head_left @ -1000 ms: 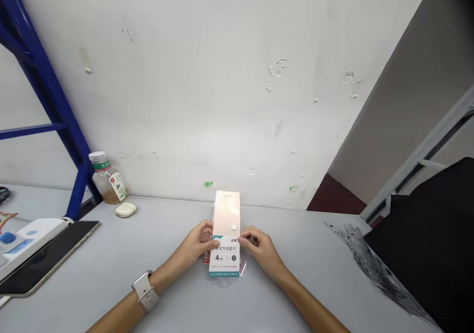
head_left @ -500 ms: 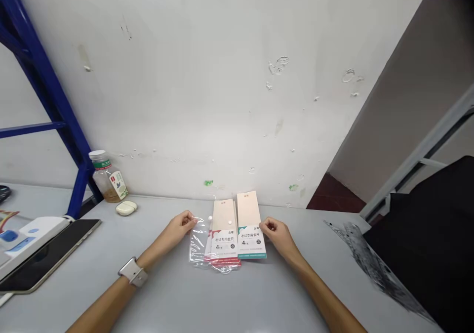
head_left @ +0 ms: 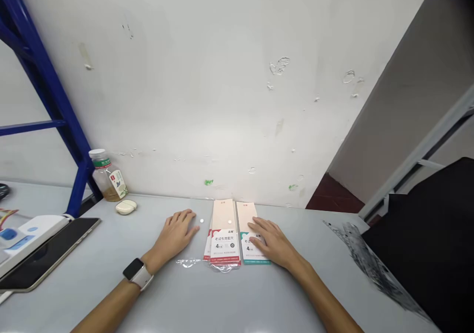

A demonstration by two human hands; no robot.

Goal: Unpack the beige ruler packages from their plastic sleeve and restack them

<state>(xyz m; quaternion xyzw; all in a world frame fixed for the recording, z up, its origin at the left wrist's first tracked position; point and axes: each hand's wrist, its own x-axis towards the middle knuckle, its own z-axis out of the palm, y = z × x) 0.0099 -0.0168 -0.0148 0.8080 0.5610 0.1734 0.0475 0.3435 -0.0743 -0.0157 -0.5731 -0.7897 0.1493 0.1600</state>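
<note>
Two long ruler-set packs lie side by side on the grey table (head_left: pixel 222 303) near the wall. The red-edged pack (head_left: pixel 224 236) sits in a clear sleeve; the teal-edged pack (head_left: pixel 249 234) lies to its right. My right hand (head_left: pixel 270 244) rests flat on the teal-edged pack, fingers stretched out. My left hand (head_left: pixel 176 234), with a watch (head_left: pixel 138 273) on its wrist, lies flat on a clear plastic sleeve (head_left: pixel 190 254) left of the red pack, fingers spread.
A bottle (head_left: pixel 107 177) and a small white case (head_left: pixel 126 207) stand at the back left by a blue frame (head_left: pixel 55 105). A dark tablet (head_left: pixel 44 261) and white device (head_left: pixel 25 231) lie at the left. A black object (head_left: pixel 425 244) fills the right.
Both hands let go of the pinched items and now lie flat. The teal pack was split off to the right of the red pack; the clear sleeve was laid down at the left.
</note>
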